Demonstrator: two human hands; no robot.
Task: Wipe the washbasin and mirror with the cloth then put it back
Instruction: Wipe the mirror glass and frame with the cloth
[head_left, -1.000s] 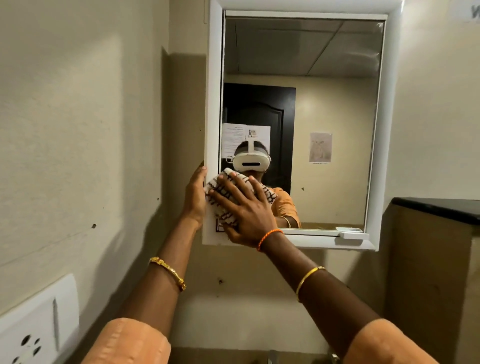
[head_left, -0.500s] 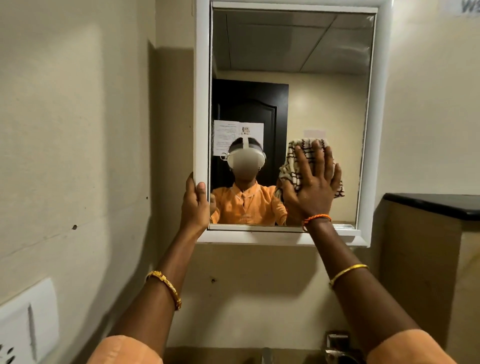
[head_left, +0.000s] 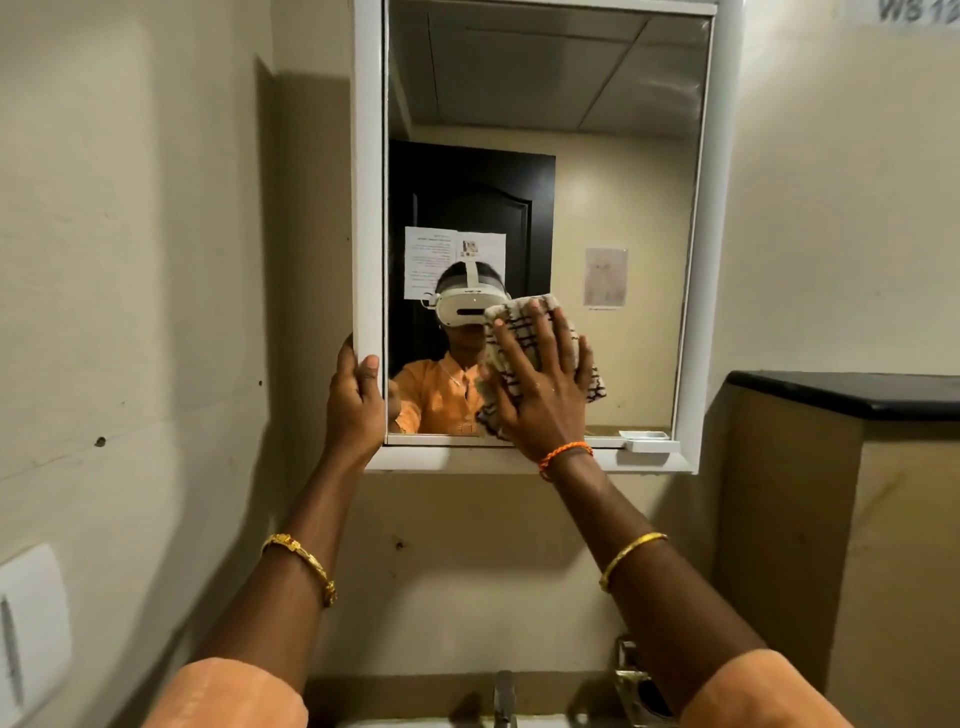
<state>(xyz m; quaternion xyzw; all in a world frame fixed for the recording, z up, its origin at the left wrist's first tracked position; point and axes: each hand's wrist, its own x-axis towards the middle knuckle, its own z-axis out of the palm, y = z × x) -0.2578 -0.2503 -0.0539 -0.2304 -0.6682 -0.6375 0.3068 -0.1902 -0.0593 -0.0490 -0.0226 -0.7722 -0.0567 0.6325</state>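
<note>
A white-framed mirror (head_left: 613, 156) hangs on the beige wall ahead. My right hand (head_left: 540, 395) lies flat with fingers spread, pressing a cream cloth with dark checks (head_left: 576, 332) against the lower middle of the glass. My left hand (head_left: 356, 405) grips the mirror frame's lower left corner, thumb on the front. The washbasin (head_left: 457, 722) shows only as a sliver of its rim at the bottom edge, with the tap (head_left: 503, 696) above it.
A white switch plate (head_left: 28, 629) sits on the left wall. A dark-topped cabinet (head_left: 852, 395) stands close on the right. A small white tray (head_left: 649, 441) rests on the mirror's bottom ledge. A metal fitting (head_left: 631, 670) is on the wall right of the tap.
My right hand swept the cloth from the mirror's lower left across to the right, then back toward the middle. My left hand stayed on the frame's left edge.
</note>
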